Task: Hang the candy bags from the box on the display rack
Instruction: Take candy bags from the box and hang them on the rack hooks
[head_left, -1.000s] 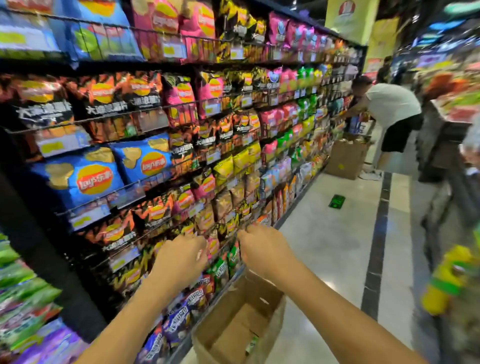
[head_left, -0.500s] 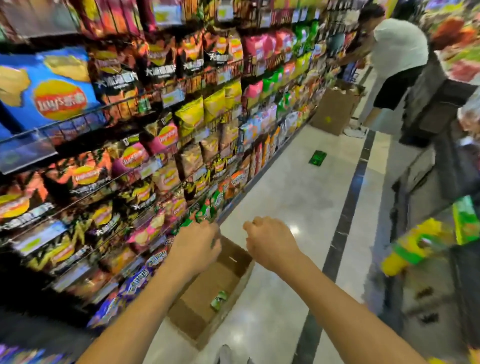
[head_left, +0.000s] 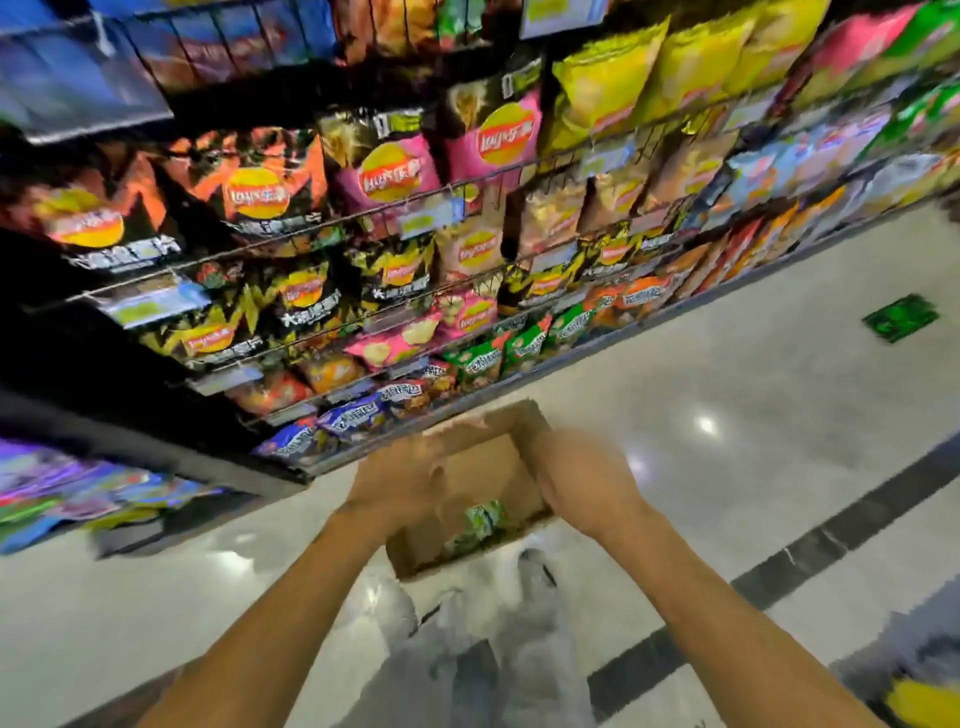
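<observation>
Nearest to us, two bare forearms rise from the bottom edge of the frame towards its centre. Between them, low in the middle, we see a pale, blurred shoe (head_left: 535, 569) on the glossy light floor (head_left: 727, 364).

Just above centre-bottom the left hand (head_left: 397, 486) lies over the left edge of the open cardboard box (head_left: 480, 457), and the right hand (head_left: 579, 480) lies over its right wall. Both are smeared by motion, so we cannot tell whether the fingers are spread, curled or gripping the cardboard. We cannot tell whether either hand touches the box.

The box stands on the floor between the two hands, just in front of the foot of the display rack (head_left: 171, 447). Inside it, low in the gap between the wrists, lies a green candy bag (head_left: 484, 519); it sits beneath both hands and apart from them, and neither hand holds it.

Beyond the box the rack fills the upper half of the frame, its wire-fronted tiers slanting from lower left to upper right. Green packets (head_left: 480, 361) hang on the lowest tiers just above the box; pink chip bags (head_left: 395, 171) sit higher, at upper centre; yellow bags (head_left: 608, 88) sit towards the upper right.

At lower right a dark stripe (head_left: 831, 530) crosses the floor diagonally. Farthest off, at the right edge, a green sticker (head_left: 901, 317) lies flat on the floor, well apart from the box.
</observation>
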